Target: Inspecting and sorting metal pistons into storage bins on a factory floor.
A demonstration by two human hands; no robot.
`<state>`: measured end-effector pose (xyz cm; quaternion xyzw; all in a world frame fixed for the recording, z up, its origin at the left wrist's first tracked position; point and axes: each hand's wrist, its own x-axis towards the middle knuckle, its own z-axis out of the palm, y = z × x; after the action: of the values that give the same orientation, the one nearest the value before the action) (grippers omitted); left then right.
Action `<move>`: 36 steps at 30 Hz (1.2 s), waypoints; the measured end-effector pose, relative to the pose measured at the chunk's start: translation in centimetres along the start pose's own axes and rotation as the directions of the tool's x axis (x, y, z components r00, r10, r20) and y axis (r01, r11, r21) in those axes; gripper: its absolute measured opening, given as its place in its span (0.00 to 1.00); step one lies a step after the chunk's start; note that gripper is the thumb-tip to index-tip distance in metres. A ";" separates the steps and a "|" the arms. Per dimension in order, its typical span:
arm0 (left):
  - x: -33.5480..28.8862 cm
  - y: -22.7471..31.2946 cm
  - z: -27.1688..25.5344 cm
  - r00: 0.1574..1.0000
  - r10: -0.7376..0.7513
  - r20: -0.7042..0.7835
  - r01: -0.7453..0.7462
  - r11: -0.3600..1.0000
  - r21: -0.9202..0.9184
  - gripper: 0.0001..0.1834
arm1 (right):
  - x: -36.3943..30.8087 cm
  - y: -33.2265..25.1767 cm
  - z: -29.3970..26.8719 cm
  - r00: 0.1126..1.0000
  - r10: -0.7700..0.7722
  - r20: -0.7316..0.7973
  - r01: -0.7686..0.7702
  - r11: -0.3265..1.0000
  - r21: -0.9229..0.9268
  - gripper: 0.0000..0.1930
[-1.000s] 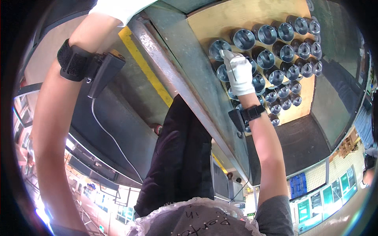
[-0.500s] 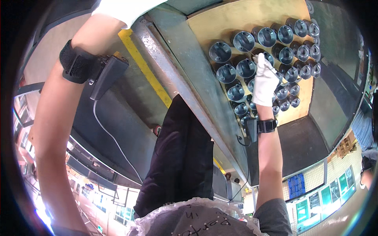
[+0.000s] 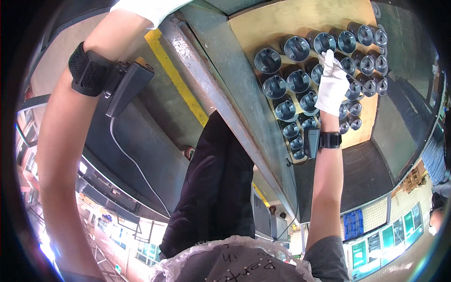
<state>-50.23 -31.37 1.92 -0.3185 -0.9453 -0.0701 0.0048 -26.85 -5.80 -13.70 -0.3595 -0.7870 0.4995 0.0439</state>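
Rows of dark, round, cup-like metal parts (image 3: 268,60) stand on a plywood board (image 3: 251,29), each with a shape inside its hollow. Over the middle of these rows is my right hand (image 3: 332,87) in a white glove. Its fingers are pinched on a thin metal rod (image 3: 358,82), which slants down to the right across the parts. Beneath the fingertips lies one cup-like part (image 3: 324,43); contact cannot be made out. My left hand (image 3: 145,10), also gloved in white, reaches to the top edge, where its fingers are cut off from sight.
A worn metal rail (image 3: 211,82) runs diagonally between my legs and the board. Beyond it a yellow stripe (image 3: 177,77) marks the floor. Cabled black devices (image 3: 129,89) are strapped to both wrists. A blue crate (image 3: 353,224) and another person (image 3: 434,155) are at the right.
My right hand has moved right and slightly up across the rows with the thin metal rod, which now shows more clearly. The left arm has shifted only slightly.
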 end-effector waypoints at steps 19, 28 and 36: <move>-0.6 -1.2 -0.7 0.852 0.523 0.035 -0.506 0.802 0.317 0.15 | 1.8 0.0 -3.5 0.966 -0.088 -0.244 0.052 0.987 -0.151 0.18; -0.2 -2.4 1.2 0.992 0.027 0.126 -0.033 0.998 0.046 0.21 | 2.9 2.5 -3.3 0.985 -0.051 -0.167 -0.014 0.930 -0.368 0.15; 0.4 -0.8 0.2 0.934 -0.300 0.193 0.312 0.950 -0.032 0.40 | 6.1 1.7 -3.5 0.971 -0.084 -0.226 0.011 0.951 -0.308 0.21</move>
<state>-51.03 -31.75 1.60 -0.1725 -0.9770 -0.0691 -0.1044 -28.97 1.03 -15.11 -0.3996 -0.8521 0.3249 0.0935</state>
